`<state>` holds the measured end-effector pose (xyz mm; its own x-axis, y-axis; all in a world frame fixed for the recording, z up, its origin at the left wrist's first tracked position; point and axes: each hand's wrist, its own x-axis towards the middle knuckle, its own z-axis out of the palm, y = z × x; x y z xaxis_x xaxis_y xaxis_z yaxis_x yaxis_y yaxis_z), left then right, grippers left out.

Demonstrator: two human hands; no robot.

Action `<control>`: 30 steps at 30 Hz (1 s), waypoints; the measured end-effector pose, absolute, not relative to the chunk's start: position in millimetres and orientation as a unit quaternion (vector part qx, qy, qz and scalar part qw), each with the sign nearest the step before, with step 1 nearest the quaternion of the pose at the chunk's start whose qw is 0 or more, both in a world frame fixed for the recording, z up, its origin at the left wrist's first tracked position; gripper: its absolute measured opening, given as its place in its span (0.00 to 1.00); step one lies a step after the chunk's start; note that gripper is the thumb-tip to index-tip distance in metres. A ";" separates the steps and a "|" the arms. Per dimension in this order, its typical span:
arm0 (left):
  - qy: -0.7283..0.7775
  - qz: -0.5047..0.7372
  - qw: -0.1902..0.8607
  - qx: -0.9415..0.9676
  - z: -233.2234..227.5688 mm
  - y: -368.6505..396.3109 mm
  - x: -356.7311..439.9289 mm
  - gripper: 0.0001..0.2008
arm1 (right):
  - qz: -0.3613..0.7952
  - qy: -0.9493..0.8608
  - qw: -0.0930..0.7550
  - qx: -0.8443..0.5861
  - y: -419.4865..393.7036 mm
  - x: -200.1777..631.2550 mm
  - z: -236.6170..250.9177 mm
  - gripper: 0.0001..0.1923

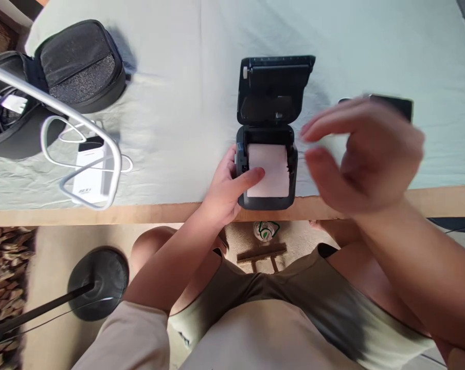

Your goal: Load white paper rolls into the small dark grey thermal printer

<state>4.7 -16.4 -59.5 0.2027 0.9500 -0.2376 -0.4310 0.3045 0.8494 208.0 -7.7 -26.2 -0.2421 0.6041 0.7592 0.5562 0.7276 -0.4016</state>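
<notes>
A small black thermal printer [265, 204] lies at the front edge of the table with its lid [275, 92] flipped up and back. Inside its bay sits a roll of white paper [269, 180]. My left hand [228, 187] grips the printer's left side, its thumb resting on the paper. To the right of the printer hovers my right hand [367, 154], slightly blurred by motion. Its thumb and index finger are apart with nothing visible between them, and the other fingers curl in. This hand does not touch the printer.
A black zip case [82, 67] stands open at the left, cables inside. Near it lie a white power bank [89, 177] and a looped white cable [47, 136]; a pale metal arm [63, 105] crosses above. A dark phone-like object [400, 107] is partly hidden behind my right hand.
</notes>
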 end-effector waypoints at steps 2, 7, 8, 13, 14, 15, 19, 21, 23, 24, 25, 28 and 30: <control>0.394 0.482 0.703 0.344 -60.5 -17.1 2.7 0.34 | 0.059 -0.732 0.520 -0.436 -5.1 210.0 -23.7 0.11; 0.394 0.454 0.718 0.351 -65.6 -18.3 -1.2 0.59 | 0.292 -0.686 0.514 -0.425 0.7 214.2 -28.6 0.29; 0.393 0.455 0.717 0.354 -66.7 -18.3 -2.0 0.60 | 0.302 -0.683 0.519 -0.416 0.7 214.0 -30.4 0.28; 0.384 0.454 0.711 0.376 -68.0 -18.9 -6.0 0.56 | 0.260 -0.738 0.395 -0.481 -1.6 210.0 -36.0 0.24; 0.379 0.453 0.715 0.375 -66.9 -19.2 -6.2 0.53 | 0.268 -0.749 0.364 -0.484 -1.5 209.1 -36.9 0.25; 0.374 0.453 0.719 0.371 -65.4 -19.6 -5.9 0.50 | 0.283 -0.755 0.343 -0.482 -1.2 208.2 -37.8 0.26; 0.387 0.472 0.719 0.331 -57.8 -19.6 -1.4 0.36 | 0.321 -0.757 0.322 -0.469 -0.2 205.7 -39.5 0.29; 0.404 0.477 0.711 0.322 -55.5 -18.9 1.2 0.33 | 0.288 -0.768 0.319 -0.475 -0.6 205.1 -39.0 0.27; 0.407 0.475 0.709 0.327 -55.2 -18.5 2.8 0.32 | 0.249 -0.778 0.313 -0.485 -1.2 204.9 -38.2 0.26; 0.402 0.476 0.709 0.329 -55.7 -18.4 3.4 0.32 | 0.239 -0.781 0.309 -0.488 -1.5 205.1 -37.7 0.26; 0.397 0.478 0.711 0.329 -56.5 -18.5 4.0 0.31 | 0.237 -0.784 0.303 -0.488 -1.6 205.4 -37.2 0.27; 0.385 0.489 0.722 0.303 -59.0 -18.5 7.2 0.25 | 0.236 -0.789 0.295 -0.485 -1.9 207.5 -34.1 0.30; 0.384 0.506 0.720 0.279 -60.0 -17.7 10.0 0.23 | 0.207 -0.791 0.292 -0.496 -2.7 209.8 -30.2 0.29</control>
